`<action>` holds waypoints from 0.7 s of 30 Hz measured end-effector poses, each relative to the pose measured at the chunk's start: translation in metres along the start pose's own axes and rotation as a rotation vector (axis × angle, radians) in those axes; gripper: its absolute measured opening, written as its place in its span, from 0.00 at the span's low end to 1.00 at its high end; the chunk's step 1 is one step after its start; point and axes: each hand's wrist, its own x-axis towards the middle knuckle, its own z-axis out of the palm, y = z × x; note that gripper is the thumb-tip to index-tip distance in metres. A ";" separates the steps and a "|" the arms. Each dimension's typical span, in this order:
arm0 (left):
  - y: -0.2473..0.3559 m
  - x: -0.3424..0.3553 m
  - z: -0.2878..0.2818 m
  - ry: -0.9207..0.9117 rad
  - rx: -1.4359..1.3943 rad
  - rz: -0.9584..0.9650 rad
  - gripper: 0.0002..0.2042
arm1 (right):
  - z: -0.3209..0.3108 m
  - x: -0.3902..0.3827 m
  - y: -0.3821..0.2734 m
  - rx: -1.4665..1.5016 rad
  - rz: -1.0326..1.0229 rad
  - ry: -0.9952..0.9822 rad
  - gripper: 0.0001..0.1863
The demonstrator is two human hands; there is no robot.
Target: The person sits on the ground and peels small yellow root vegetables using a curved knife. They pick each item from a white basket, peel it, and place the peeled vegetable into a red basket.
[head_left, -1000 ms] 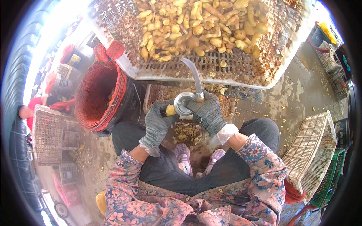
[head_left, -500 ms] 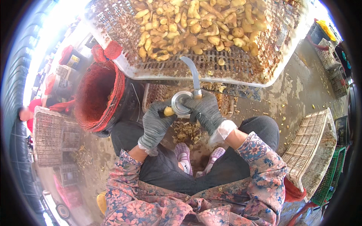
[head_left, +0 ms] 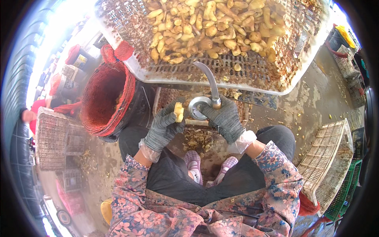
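Observation:
My left hand [head_left: 163, 129], in a grey knit glove, grips a pale yellow piece of ginger [head_left: 179, 112] between thumb and fingers. To its right, my gloved right hand [head_left: 226, 121] is closed on a curved knife [head_left: 208, 75], its blade up and its tip bending left. A round metal ring [head_left: 191, 109] also sits at my right fingers, by the thumb; whether it joins the knife I cannot tell. The ginger is apart from both. Beyond my hands, a pile of similar knobbly pieces [head_left: 211, 31] lies in a large dirty white slotted crate [head_left: 138, 73].
A black bucket lined with red netting [head_left: 89, 118] stands at the left. Below my hands, peelings [head_left: 199, 140] lie on the ground between my knees. Beige plastic crates stand at left [head_left: 49, 138] and right [head_left: 323, 146], with a green crate [head_left: 345, 193] at far right.
My left hand has drawn away from the metal ring and turned, bringing the ginger piece up into fuller view. My right hand with the knife has shifted slightly right.

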 end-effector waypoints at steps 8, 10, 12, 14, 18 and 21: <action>0.004 -0.008 0.016 0.014 0.261 0.219 0.27 | -0.006 -0.010 -0.012 0.250 0.073 -0.011 0.13; 0.004 -0.009 0.017 0.091 0.413 0.241 0.24 | -0.006 -0.012 -0.013 0.257 0.113 -0.009 0.13; 0.004 -0.009 0.017 0.157 0.593 0.275 0.22 | -0.004 -0.015 -0.011 0.227 0.171 0.000 0.13; 0.004 -0.008 0.017 0.220 0.805 0.303 0.20 | -0.001 -0.016 -0.007 0.246 0.164 -0.008 0.12; 0.002 -0.009 0.020 0.261 1.003 0.427 0.19 | 0.003 -0.011 0.002 0.247 0.064 -0.123 0.13; 0.000 -0.015 0.022 0.253 1.125 0.489 0.19 | -0.001 -0.009 0.004 0.242 0.178 -0.115 0.13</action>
